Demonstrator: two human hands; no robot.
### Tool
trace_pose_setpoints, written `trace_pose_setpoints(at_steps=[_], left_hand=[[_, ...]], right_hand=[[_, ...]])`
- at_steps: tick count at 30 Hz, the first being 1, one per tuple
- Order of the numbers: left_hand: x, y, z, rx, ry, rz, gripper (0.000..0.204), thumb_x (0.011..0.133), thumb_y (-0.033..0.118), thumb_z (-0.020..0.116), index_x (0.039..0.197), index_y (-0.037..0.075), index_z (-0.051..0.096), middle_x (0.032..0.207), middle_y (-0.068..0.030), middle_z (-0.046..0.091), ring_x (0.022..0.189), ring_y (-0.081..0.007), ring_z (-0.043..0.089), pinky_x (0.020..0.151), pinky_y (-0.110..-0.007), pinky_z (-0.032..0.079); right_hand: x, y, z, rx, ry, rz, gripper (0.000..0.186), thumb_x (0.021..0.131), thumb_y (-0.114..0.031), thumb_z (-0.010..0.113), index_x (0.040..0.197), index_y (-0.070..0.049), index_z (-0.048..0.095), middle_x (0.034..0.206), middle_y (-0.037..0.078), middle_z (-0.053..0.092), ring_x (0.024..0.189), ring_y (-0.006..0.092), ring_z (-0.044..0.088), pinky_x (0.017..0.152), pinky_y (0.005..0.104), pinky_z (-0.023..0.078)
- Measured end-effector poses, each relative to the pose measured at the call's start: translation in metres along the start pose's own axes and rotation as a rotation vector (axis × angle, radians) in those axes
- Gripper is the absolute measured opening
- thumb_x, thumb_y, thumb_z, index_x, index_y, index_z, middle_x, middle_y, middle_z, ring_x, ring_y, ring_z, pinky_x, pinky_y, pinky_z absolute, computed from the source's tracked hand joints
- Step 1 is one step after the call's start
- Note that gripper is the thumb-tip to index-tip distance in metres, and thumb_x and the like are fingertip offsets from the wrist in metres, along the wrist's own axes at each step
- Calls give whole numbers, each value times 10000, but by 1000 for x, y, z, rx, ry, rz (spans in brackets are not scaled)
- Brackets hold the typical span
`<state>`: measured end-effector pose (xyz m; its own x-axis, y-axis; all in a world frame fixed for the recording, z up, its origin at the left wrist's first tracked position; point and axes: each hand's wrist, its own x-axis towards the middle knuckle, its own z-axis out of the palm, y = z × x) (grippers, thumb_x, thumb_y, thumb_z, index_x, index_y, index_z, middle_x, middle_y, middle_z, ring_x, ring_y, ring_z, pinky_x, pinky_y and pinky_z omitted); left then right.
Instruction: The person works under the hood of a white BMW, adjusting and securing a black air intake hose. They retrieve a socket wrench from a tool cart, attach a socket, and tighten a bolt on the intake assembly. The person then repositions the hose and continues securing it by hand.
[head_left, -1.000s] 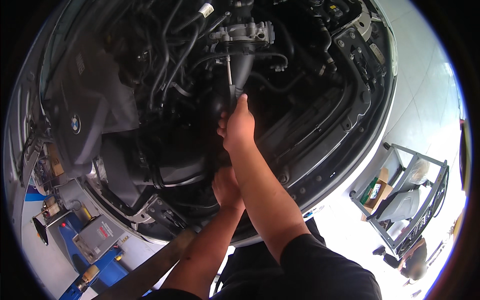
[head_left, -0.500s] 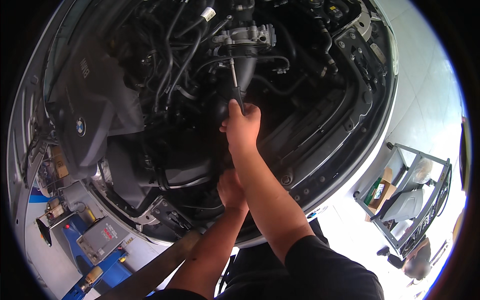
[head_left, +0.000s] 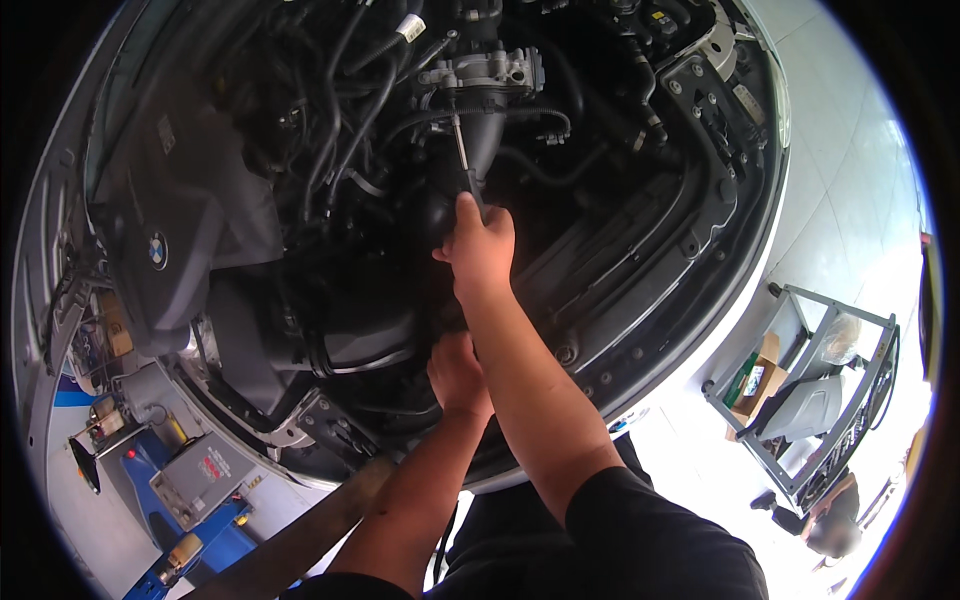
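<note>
My right hand is wrapped round the dark handle of a screwdriver, thumb laid along it. Its bright metal shaft points away from me, and the tip meets a fitting by a thin black hose. Just beyond sits a silver metal throttle body on top of a wide dark pipe. Lower down, my left hand is closed near the front edge of the engine bay, partly covered by my right forearm. Whatever its curled fingers hold, if anything, is hidden.
A large black engine cover fills the left side, with hoses beside it. The car's front frame curves round on the right. On the floor stand a grey cart, a blue machine and, far right, another person.
The whole view has shifted slightly. My right hand stays on the screwdriver, its tip still at the same fitting. My left hand keeps nearly the same place.
</note>
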<state>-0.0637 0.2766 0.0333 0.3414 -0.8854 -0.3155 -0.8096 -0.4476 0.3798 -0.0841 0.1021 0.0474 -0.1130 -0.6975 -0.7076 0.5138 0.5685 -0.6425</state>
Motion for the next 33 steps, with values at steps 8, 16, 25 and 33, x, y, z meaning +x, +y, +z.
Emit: trace_pose_setpoints(at_steps=[8, 16, 25, 33], left_hand=[[0, -7, 7, 31, 33, 37, 334, 830, 439, 691, 885, 118, 617, 960, -82, 624, 968, -337, 593, 865, -487, 449], [0, 3, -2, 14, 63, 58, 377, 833, 431, 667, 906, 63, 642, 942, -141, 651, 946, -370, 614, 845, -466, 495], [-2, 2, 0, -35, 72, 47, 183, 819, 268, 684, 875, 109, 613, 941, -84, 616, 962, -338, 589, 861, -489, 459], [-2, -1, 3, -7, 57, 43, 180, 813, 226, 673, 912, 88, 613, 999, -114, 616, 1000, -353, 582, 879, -494, 458]], right_hand=[[2, -13, -7, 85, -74, 189, 424, 1029, -473, 515, 989, -53, 554, 748, 29, 542, 555, 139, 506, 521, 313, 481], [11, -6, -17, 166, -202, 205, 370, 1027, -414, 553, 1038, -44, 578, 785, 53, 587, 560, 143, 516, 528, 297, 469], [8, -14, -12, -34, -95, 74, 379, 1044, -423, 501, 1004, -52, 573, 770, 30, 533, 572, 138, 505, 506, 309, 450], [13, -20, -18, 74, -205, 240, 436, 999, -485, 565, 1002, -50, 581, 755, 17, 529, 592, 128, 516, 509, 286, 447]])
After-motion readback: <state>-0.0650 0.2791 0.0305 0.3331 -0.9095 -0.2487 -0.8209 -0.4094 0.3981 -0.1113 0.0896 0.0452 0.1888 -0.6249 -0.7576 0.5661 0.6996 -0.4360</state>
